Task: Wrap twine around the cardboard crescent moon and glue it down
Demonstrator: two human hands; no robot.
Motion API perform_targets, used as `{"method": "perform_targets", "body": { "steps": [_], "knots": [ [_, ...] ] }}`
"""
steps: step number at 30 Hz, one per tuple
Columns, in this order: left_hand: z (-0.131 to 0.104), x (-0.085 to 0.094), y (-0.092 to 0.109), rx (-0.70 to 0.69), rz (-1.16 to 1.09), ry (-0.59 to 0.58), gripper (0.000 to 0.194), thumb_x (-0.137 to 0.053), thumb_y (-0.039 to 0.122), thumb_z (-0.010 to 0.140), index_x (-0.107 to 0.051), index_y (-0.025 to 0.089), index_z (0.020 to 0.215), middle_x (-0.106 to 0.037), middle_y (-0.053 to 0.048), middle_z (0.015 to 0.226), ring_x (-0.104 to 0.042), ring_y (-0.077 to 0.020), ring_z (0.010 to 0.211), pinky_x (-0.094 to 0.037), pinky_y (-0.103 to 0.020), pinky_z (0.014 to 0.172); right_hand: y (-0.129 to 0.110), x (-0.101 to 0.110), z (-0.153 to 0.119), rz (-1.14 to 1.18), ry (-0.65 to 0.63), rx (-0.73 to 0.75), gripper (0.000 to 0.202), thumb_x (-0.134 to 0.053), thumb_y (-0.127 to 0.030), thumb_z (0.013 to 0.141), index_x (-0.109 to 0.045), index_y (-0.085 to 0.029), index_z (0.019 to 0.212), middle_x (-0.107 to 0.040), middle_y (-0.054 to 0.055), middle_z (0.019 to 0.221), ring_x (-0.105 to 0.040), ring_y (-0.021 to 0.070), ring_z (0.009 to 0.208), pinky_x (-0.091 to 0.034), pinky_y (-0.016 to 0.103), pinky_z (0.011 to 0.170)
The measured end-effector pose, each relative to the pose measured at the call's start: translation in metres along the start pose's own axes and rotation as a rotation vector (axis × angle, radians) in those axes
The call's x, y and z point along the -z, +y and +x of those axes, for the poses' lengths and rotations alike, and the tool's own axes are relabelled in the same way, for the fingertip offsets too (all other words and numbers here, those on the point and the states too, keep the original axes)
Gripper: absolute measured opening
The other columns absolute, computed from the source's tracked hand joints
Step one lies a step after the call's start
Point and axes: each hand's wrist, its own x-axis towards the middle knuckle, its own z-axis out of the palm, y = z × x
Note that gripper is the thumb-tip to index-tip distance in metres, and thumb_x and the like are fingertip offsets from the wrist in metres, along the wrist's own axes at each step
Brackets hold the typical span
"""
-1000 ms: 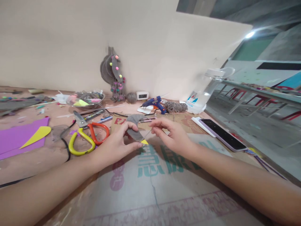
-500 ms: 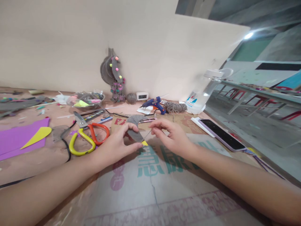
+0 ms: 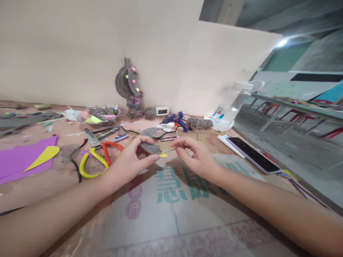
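A curved crescent (image 3: 151, 144) wound in grey yarn is held in my left hand (image 3: 139, 153), thumb below and fingers above. Its lower tip (image 3: 163, 155) shows bare yellow. From that tip a thin grey strand of yarn (image 3: 171, 150) runs across to my right hand (image 3: 194, 155), whose thumb and forefinger pinch it. Both hands hover over a printed sheet (image 3: 166, 221) with green characters. Yarn trails down over the sheet below them.
Scissors with yellow and red handles (image 3: 93, 166) lie at my left beside purple sheets (image 3: 26, 157). Behind the hands are a blue glue gun (image 3: 177, 119), a grey yarn heap (image 3: 199, 123) and a small white clock (image 3: 162, 111). At right are a phone (image 3: 253, 155) and a bottle (image 3: 227, 107).
The crescent has tilted and shifted slightly left in my left hand. The strand to my right hand now lies flatter, and the right hand has barely moved.
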Motion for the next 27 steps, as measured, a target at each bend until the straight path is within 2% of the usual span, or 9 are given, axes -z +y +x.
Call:
{"method": "perform_targets", "body": {
  "steps": [6,13,15,17,19,22,25,27],
  "knots": [
    [-0.001,0.000,-0.002,-0.013,0.028,-0.014,0.035,-0.065,0.035,0.070,-0.048,0.023,0.098,-0.055,0.001,0.083,-0.056,-0.0128,0.066,-0.045,-0.025,0.058,0.005,-0.003,0.001,0.022,-0.092,-0.089,0.019,-0.045,-0.015,0.083,-0.058,-0.018,0.096,-0.063,0.002,0.087,-0.056,0.0123,0.077,-0.042,0.021,0.060],
    [-0.003,-0.001,-0.002,0.041,-0.075,-0.083,0.040,-0.068,0.033,0.067,-0.047,0.023,0.099,-0.056,0.002,0.077,-0.057,-0.0146,0.066,-0.045,-0.025,0.055,0.007,-0.005,0.001,0.084,-0.079,-0.141,0.016,-0.046,-0.020,0.084,-0.058,-0.018,0.095,-0.062,0.002,0.085,-0.056,0.0123,0.074,-0.042,0.022,0.061],
    [-0.003,-0.001,-0.002,0.029,-0.074,-0.097,0.040,-0.069,0.033,0.067,-0.046,0.023,0.098,-0.055,0.002,0.080,-0.056,-0.0149,0.069,-0.046,-0.026,0.058,0.008,-0.005,0.001,0.087,-0.075,-0.139,0.016,-0.046,-0.020,0.084,-0.058,-0.018,0.095,-0.061,0.002,0.084,-0.055,0.0118,0.073,-0.042,0.022,0.061],
    [-0.004,0.001,-0.001,-0.037,-0.026,-0.092,0.031,-0.063,0.035,0.073,-0.048,0.023,0.097,-0.053,0.001,0.084,-0.054,-0.0139,0.072,-0.045,-0.026,0.063,0.008,-0.006,0.001,0.080,-0.072,-0.129,0.016,-0.046,-0.019,0.084,-0.058,-0.018,0.095,-0.061,0.002,0.084,-0.055,0.0113,0.073,-0.042,0.021,0.061],
    [-0.005,0.003,0.001,-0.089,0.026,-0.080,0.019,-0.049,0.037,0.083,-0.050,0.023,0.096,-0.052,0.001,0.085,-0.051,-0.0132,0.074,-0.043,-0.026,0.067,0.008,-0.006,0.001,0.078,-0.078,-0.123,0.016,-0.047,-0.019,0.084,-0.059,-0.018,0.094,-0.062,0.001,0.083,-0.055,0.0110,0.072,-0.042,0.021,0.061],
    [-0.006,0.006,0.004,-0.088,0.104,-0.038,0.023,-0.033,0.037,0.090,-0.052,0.024,0.088,-0.051,0.002,0.081,-0.050,-0.0132,0.077,-0.040,-0.024,0.071,0.008,-0.007,0.000,0.066,-0.102,-0.120,0.015,-0.047,-0.019,0.084,-0.059,-0.018,0.093,-0.062,0.001,0.083,-0.055,0.0112,0.072,-0.042,0.021,0.063],
    [-0.005,0.007,0.004,-0.081,0.180,0.014,0.026,-0.031,0.036,0.091,-0.049,0.023,0.079,-0.048,0.003,0.077,-0.047,-0.0126,0.074,-0.037,-0.023,0.069,0.010,-0.007,0.002,0.007,-0.205,-0.125,0.017,-0.045,-0.023,0.086,-0.061,-0.018,0.092,-0.062,0.001,0.076,-0.056,0.0123,0.068,-0.043,0.024,0.064],
    [-0.003,0.008,0.003,-0.090,0.204,0.032,0.026,-0.031,0.035,0.091,-0.048,0.022,0.076,-0.046,0.004,0.074,-0.045,-0.0123,0.073,-0.036,-0.022,0.068,0.012,-0.006,0.004,-0.057,-0.256,-0.093,0.024,-0.043,-0.027,0.089,-0.064,-0.017,0.087,-0.063,0.003,0.076,-0.057,0.0148,0.073,-0.043,0.028,0.070]
  ]
}}
